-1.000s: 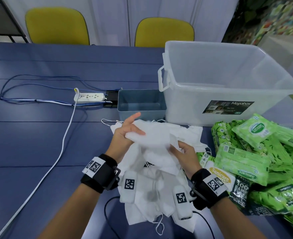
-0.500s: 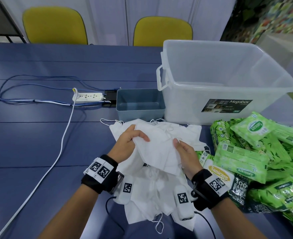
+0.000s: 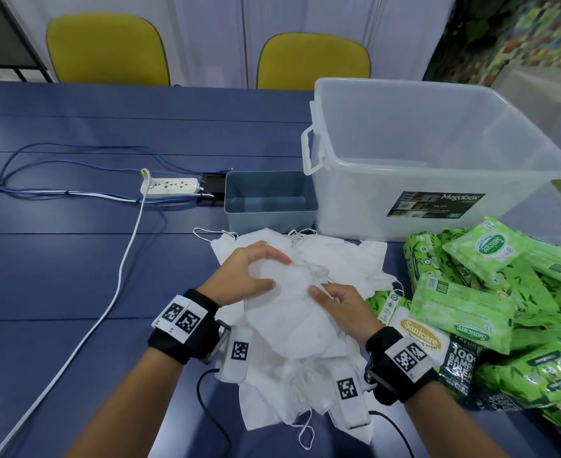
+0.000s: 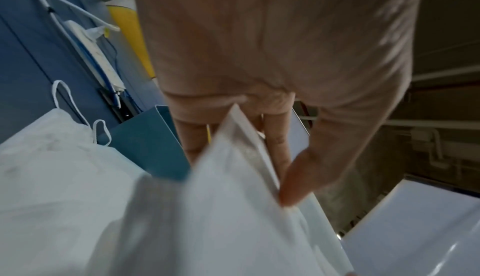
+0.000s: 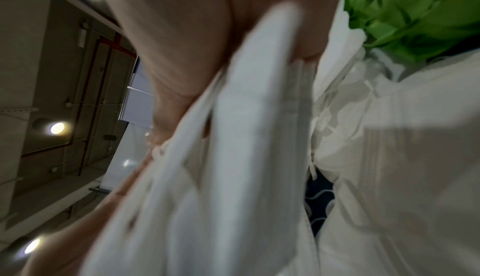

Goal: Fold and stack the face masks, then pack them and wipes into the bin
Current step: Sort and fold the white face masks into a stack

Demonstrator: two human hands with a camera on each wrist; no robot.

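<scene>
A loose heap of white face masks (image 3: 338, 259) lies on the blue table in front of me. Both hands hold one white mask (image 3: 285, 312) just above the heap. My left hand (image 3: 256, 272) grips its far left edge, thumb and fingers curled round the fabric (image 4: 233, 178). My right hand (image 3: 335, 302) pinches its right edge (image 5: 259, 116). Green wipe packs (image 3: 490, 292) are piled at the right. The small blue-grey bin (image 3: 269, 200) stands empty behind the masks.
A large clear plastic box (image 3: 437, 166) stands at the back right, beside the bin. A white power strip (image 3: 170, 186) with blue and white cables lies at the left. Two yellow chairs (image 3: 107, 51) stand behind the table.
Both hands have brought the mask down from a raised position towards the heap. The left hand's fingers, spread before, now curl round the mask's edge.
</scene>
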